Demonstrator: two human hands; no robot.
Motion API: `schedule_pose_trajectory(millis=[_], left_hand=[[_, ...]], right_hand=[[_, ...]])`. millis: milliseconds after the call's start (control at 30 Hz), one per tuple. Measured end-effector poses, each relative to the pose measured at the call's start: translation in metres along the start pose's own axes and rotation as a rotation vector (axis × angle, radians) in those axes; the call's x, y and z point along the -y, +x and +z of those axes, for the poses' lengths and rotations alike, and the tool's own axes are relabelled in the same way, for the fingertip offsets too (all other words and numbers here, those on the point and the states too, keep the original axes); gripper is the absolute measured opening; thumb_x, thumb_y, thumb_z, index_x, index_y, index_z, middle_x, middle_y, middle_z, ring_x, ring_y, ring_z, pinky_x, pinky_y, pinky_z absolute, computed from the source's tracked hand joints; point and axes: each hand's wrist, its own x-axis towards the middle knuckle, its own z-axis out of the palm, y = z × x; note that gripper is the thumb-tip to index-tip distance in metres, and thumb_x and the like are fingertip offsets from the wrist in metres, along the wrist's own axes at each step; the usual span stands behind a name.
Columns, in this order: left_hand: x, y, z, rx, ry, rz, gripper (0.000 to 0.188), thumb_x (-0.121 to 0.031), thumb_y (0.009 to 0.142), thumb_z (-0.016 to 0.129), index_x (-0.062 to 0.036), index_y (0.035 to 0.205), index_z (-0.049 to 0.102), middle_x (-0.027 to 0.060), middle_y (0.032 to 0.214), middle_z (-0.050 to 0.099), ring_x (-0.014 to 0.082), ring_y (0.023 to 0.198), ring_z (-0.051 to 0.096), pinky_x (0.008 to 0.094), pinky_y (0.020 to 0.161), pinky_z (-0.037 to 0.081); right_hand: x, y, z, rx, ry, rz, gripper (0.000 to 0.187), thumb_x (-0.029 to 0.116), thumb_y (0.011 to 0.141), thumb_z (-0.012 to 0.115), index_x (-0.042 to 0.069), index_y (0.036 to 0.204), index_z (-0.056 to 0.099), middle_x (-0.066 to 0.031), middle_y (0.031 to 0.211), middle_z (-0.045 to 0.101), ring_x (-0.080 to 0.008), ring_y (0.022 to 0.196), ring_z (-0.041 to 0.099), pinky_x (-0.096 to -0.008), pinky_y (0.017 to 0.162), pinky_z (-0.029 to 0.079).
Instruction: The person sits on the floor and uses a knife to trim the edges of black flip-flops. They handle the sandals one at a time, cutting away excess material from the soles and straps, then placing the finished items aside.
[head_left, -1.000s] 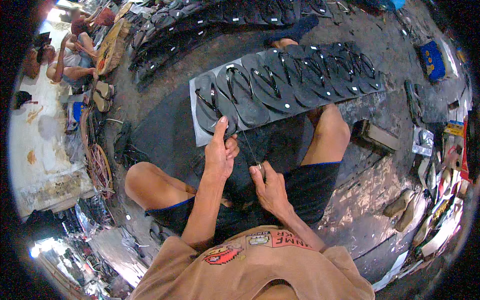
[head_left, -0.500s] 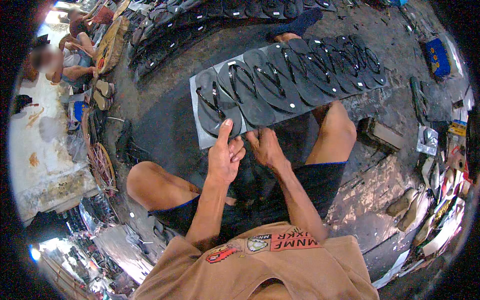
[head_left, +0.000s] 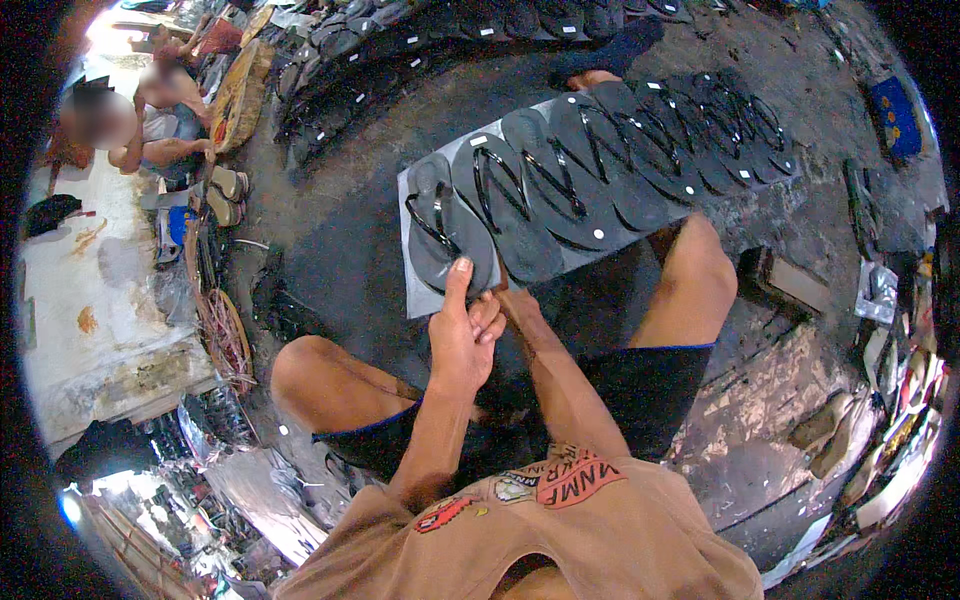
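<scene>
Several black flip-flops lie overlapping in a slanting row on a flat grey sheet (head_left: 424,304), raised over my lap. My left hand (head_left: 462,338) grips the leftmost flip-flop (head_left: 466,226) at its near end, thumb pressed on top of the sole and fingers curled below. Just right of it, my right hand (head_left: 517,303) reaches beneath the sheet's near edge. Its fingers are hidden there. Shiny black straps stand up from the soles, and some soles carry small white stickers.
More black flip-flops (head_left: 400,45) lie in rows at the back. Two people sit at the far left near a wooden slab (head_left: 243,98). Beige sandals (head_left: 226,192) rest beside them. A dark block (head_left: 790,282) sits right of my knee, with scraps along the right rim.
My right hand has slid further under the sheet, so its knuckles no longer show. The left thumb stays on the leftmost flip-flop. The whole view has shifted slightly.
</scene>
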Motion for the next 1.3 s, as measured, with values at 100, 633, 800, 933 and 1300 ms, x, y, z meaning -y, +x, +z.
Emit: schedule_pose_trajectory(millis=[100, 633, 800, 933, 1300], left_hand=[[-0.003, -0.014, -0.020, -0.021, 0.143, 0.054, 0.035, -0.046, 0.096, 0.072, -0.0143, 0.097, 0.057, -0.0028, 0.062, 0.046, 0.0097, 0.047, 0.041, 0.0243, 0.042, 0.031], [-0.096, -0.126, -0.108, 0.373, 0.556, 0.135, 0.073, -0.028, 0.095, 0.075, -0.0018, 0.153, 0.039, 0.0108, 0.136, 0.060, 0.0219, 0.120, 0.060, 0.0350, 0.102, 0.048], [-0.102, -0.135, -0.086, 0.274, 0.414, 0.457, 0.047, -0.022, 0.094, 0.077, -0.0010, 0.133, 0.060, 0.0075, 0.117, 0.070, 0.0167, 0.100, 0.068, 0.0332, 0.090, 0.055], [-0.118, -0.165, -0.117, 0.344, 0.293, 0.300, 0.042, -0.029, 0.097, 0.075, -0.0028, 0.128, 0.063, 0.0036, 0.104, 0.073, 0.0169, 0.090, 0.071, 0.0328, 0.082, 0.059], [-0.107, -0.176, -0.130, 0.270, 0.274, 0.199, 0.043, -0.029, 0.096, 0.077, -0.0032, 0.127, 0.062, 0.0066, 0.111, 0.073, 0.0165, 0.095, 0.071, 0.0331, 0.086, 0.059]], right_hand=[[0.014, 0.053, 0.005, 0.005, 0.136, 0.099, 0.057, 0.053, 0.101, 0.051, 0.007, 0.133, 0.060, -0.0158, 0.106, 0.064, -0.0268, 0.093, 0.058, -0.0379, 0.080, 0.044], [0.260, 0.048, -0.186, -0.092, 0.547, 0.077, 0.035, 0.030, 0.094, 0.077, -0.003, 0.106, 0.074, -0.0036, 0.089, 0.071, -0.0093, 0.080, 0.060, -0.0277, 0.077, 0.050], [0.303, -0.024, -0.192, -0.008, 0.380, 0.029, 0.054, 0.030, 0.085, 0.088, 0.002, 0.126, 0.067, -0.0152, 0.103, 0.076, -0.0241, 0.091, 0.074, -0.0353, 0.082, 0.058], [0.284, -0.098, -0.233, 0.153, 0.247, 0.088, 0.038, 0.028, 0.101, 0.065, 0.010, 0.133, 0.060, -0.0205, 0.097, 0.074, -0.0384, 0.086, 0.074, -0.0443, 0.076, 0.057], [0.240, -0.187, -0.240, 0.539, -0.116, 0.233, 0.030, 0.036, 0.099, 0.062, 0.007, 0.108, 0.061, -0.0229, 0.078, 0.067, -0.0468, 0.072, 0.066, -0.0535, 0.063, 0.051]])
